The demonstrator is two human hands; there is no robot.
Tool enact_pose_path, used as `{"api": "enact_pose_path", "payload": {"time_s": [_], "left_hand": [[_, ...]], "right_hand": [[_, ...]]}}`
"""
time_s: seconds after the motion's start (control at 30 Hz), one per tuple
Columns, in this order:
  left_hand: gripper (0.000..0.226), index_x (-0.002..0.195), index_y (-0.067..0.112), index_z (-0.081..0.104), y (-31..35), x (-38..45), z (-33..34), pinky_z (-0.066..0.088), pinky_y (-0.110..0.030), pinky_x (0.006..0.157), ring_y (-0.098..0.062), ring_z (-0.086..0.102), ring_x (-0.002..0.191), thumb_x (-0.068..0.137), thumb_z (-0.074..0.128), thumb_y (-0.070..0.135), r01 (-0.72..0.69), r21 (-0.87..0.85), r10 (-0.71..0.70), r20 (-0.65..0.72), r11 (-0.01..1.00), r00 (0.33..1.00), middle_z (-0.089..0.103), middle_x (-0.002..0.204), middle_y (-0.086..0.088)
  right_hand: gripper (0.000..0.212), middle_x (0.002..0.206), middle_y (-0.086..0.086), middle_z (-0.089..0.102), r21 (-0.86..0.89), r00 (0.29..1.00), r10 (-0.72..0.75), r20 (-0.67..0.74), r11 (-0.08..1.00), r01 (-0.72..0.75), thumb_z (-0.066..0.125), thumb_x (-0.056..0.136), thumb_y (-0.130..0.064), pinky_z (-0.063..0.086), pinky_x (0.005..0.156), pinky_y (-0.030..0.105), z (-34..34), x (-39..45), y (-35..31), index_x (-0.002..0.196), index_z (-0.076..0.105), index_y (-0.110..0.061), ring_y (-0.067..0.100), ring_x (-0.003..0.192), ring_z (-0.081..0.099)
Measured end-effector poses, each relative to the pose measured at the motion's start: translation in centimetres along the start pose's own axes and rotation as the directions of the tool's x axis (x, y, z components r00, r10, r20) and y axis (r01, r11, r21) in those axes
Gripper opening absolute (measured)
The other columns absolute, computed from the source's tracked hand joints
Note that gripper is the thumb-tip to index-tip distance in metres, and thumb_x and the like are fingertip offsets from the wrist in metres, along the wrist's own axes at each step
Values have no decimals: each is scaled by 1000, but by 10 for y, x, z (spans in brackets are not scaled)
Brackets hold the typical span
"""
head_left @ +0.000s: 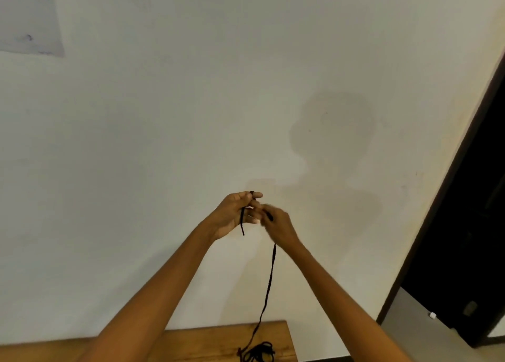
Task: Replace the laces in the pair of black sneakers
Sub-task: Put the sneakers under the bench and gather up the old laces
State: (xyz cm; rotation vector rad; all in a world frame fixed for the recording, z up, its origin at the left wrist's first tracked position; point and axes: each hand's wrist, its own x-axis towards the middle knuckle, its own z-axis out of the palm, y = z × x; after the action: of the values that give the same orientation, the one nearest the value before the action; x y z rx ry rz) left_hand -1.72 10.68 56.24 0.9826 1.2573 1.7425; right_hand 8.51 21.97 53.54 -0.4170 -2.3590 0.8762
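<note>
while raised, left hand (237, 211) and right hand (276, 222) fingers pinch black lace (269, 285); rest coiled on wooden table (213, 339)

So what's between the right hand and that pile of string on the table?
A long stretch of the black lace hangs from the right hand to the pile on the wooden table, seen from the head camera.

Both hands are raised in front of a pale wall. The left hand (237, 211) pinches a black lace (270, 277) near its end, and a short piece hangs down from its fingers (255, 196). The right hand (278, 222), a little blurred, holds the same lace just beside it. From there the lace hangs down to a loose black pile on the wooden tabletop (207, 339).
</note>
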Motion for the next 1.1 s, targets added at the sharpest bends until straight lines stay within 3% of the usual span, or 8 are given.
{"api": "enact_pose_path", "payload": {"time_s": [0.1, 0.2, 0.37, 0.5, 0.67, 0.83, 1.0, 1.1], "left_hand": [[30, 125, 0, 48, -15, 3, -1, 56, -29, 82, -24, 68, 97, 98, 39, 10, -101, -141, 91, -78, 985, 993, 63, 118, -12], [33, 131, 3, 43, -18, 9, -5, 50, -32, 94, -27, 59, 114, 99, 39, 6, -144, -64, 129, -195, 988, 972, 53, 133, -14], [43, 142, 18, 29, -15, 6, 5, 49, -24, 89, -13, 60, 106, 101, 31, 7, -65, 403, 143, -167, 913, 976, 53, 133, 2], [33, 124, 23, 45, -2, -3, 26, 52, -18, 71, -11, 68, 77, 101, 27, 7, -120, 467, 154, -34, 876, 988, 63, 104, 5], [33, 122, 4, 51, 1, -8, 19, 41, -22, 53, -11, 46, 50, 101, 26, 6, -66, 137, 56, 78, 988, 995, 66, 82, -4], [29, 110, 4, 54, 9, -7, 17, 33, -20, 49, -10, 37, 49, 100, 28, 11, -86, -30, 91, 188, 996, 978, 54, 67, -1], [31, 127, 4, 43, 9, 8, 6, 56, -29, 75, -22, 68, 81, 101, 27, 5, -164, -181, 170, 16, 970, 985, 64, 114, -10], [35, 137, 7, 34, 0, 12, -3, 52, -31, 89, -23, 67, 98, 102, 29, 7, -136, -6, 136, -44, 991, 990, 57, 126, -14]], "right_hand": [[24, 69, -17, 48, -26, 986, 42, 160, 999, -38, 41, 101, -18, 35, 57, 12, 8, -12, 1, 100, 62, -9, 0, 62, 46], [30, 70, -10, 52, -72, 950, 13, 312, 997, 10, 41, 101, -29, 36, 64, 24, 5, -20, -1, 110, 62, -9, 3, 61, 45], [25, 80, -5, 58, -130, 948, -85, 307, 983, 130, 45, 99, -34, 37, 64, 26, -21, -6, -29, 101, 62, -16, 6, 65, 48], [20, 77, -6, 58, -92, 984, -110, 137, 988, 123, 48, 97, -34, 41, 67, 26, -46, 18, -45, 88, 56, -19, 9, 69, 52], [25, 66, -7, 51, -154, 996, -86, 17, 984, 88, 51, 95, -39, 35, 59, 24, -61, 37, -37, 83, 54, -18, 8, 61, 46], [26, 69, -4, 52, -64, 999, 11, -47, 998, -14, 46, 99, -31, 34, 61, 30, -40, 27, -18, 77, 50, -19, 18, 69, 51], [33, 90, 9, 63, -141, 969, 43, 242, 990, -8, 31, 103, -32, 45, 74, 36, -5, -2, -10, 116, 58, -16, 27, 82, 59], [32, 88, 6, 65, -315, 961, -10, 278, 944, 101, 37, 102, -34, 39, 65, 30, -1, -5, -17, 121, 58, -20, 24, 79, 59]]}}
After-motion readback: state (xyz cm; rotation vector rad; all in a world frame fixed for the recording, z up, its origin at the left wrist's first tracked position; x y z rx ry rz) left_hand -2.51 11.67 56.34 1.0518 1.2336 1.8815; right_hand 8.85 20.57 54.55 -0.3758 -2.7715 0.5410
